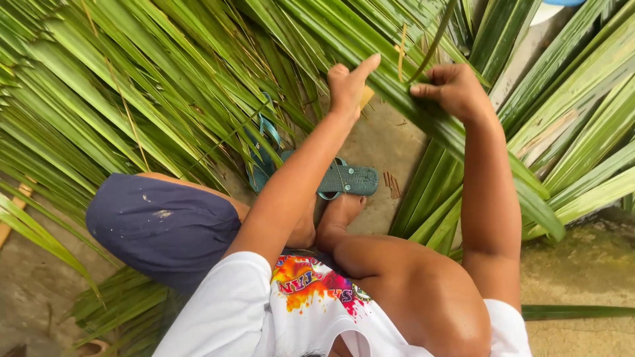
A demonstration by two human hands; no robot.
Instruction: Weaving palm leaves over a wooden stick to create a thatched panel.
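Hands work on a long green palm leaf [423, 112] that lies across the concrete floor [582, 264], slanting from the top middle down toward the right side. The left hand [349, 84] rests on the leaf with its first finger sticking straight up and the other fingers curled in; it presses the leaf but I cannot tell if it grips anything. Just beside it sits a small tan strip [367, 97], partly hidden under the hand. The right hand [453, 89] is close by on the same leaf, and its fingers are pinched tight on the leaf's edge. A thin leaf rib [401, 61] stands up between the two hands.

Many more palm leaves [132, 86] cover the floor all around, mostly on the left and far side. A green flip-flop [344, 180] lies on the bare floor under the arms, and a bare foot [338, 215] rests just near it. The person sits low, with one knee in dark blue shorts [162, 228] and a white shirt [264, 317] with bright colours on it.
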